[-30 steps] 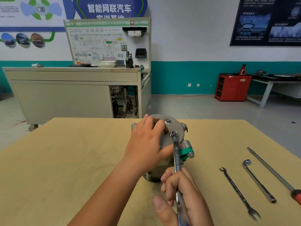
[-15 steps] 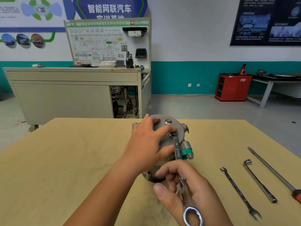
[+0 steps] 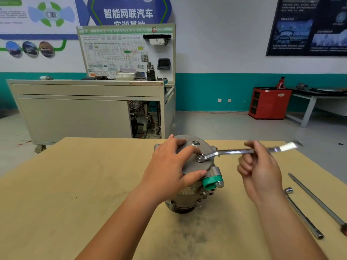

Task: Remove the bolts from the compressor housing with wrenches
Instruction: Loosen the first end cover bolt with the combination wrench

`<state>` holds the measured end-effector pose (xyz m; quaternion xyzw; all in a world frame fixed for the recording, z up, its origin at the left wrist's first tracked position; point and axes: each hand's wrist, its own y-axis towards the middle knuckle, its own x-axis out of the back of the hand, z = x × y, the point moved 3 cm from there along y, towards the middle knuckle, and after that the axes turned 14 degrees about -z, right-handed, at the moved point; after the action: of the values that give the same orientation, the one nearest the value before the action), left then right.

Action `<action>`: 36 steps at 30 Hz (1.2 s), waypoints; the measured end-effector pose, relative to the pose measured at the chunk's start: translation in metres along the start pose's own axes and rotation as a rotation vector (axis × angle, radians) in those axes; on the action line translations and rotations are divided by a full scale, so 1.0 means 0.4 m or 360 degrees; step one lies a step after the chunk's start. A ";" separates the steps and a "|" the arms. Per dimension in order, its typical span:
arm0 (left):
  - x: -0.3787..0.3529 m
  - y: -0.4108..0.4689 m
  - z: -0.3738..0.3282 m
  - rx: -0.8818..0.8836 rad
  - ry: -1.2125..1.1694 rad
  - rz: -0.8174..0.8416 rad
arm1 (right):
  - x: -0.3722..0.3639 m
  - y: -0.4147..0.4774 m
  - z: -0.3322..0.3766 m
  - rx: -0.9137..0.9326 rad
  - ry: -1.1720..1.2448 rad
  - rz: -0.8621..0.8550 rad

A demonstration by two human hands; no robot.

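Note:
A grey metal compressor housing (image 3: 189,196) with a green connector cap (image 3: 211,182) stands upright on the wooden table (image 3: 75,194). My left hand (image 3: 171,166) presses flat on its round top cover. A bolt (image 3: 195,143) sits near the cover's far edge. A second bolt (image 3: 200,157) is inside the ring end of a silver combination wrench (image 3: 231,152). The wrench points right, level with the table. My right hand (image 3: 260,166) pinches its shaft between fingertips, and the far end is blurred.
An L-shaped socket wrench (image 3: 302,212) and a long screwdriver (image 3: 317,201) lie on the table at the right. A beige training bench (image 3: 84,107) stands beyond the table. A red cabinet (image 3: 268,103) is at the back right.
The wrench has swung counter-clockwise from pointing toward me to pointing right, staying on the same bolt. My right hand moved up and right with it. My left hand kept its place.

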<state>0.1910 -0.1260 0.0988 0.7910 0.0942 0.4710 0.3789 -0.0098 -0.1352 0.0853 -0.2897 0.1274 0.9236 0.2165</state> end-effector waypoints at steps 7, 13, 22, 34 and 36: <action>0.005 0.000 -0.003 0.0000 0.0022 -0.0005 | -0.124 0.142 -0.006 -0.0715 -0.0061 0.0551; 0.007 -0.008 0.008 0.0047 0.0024 -0.0045 | -0.048 0.133 0.108 -0.0381 0.0082 0.0274; 0.008 -0.006 0.008 0.0033 0.0052 -0.0063 | -0.004 -0.245 0.064 0.0387 -0.0429 0.0537; 0.005 -0.007 -0.011 0.0007 0.0060 0.0018 | -0.032 -0.317 -0.011 0.0520 -0.0734 0.0573; 0.005 -0.006 -0.012 0.0009 0.0046 0.0009 | -0.042 -0.331 -0.011 0.0597 -0.0879 0.0588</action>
<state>0.1888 -0.1209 0.0996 0.7854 0.0987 0.4832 0.3740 0.0673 -0.0266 0.0772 0.0426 0.2812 0.9509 0.1218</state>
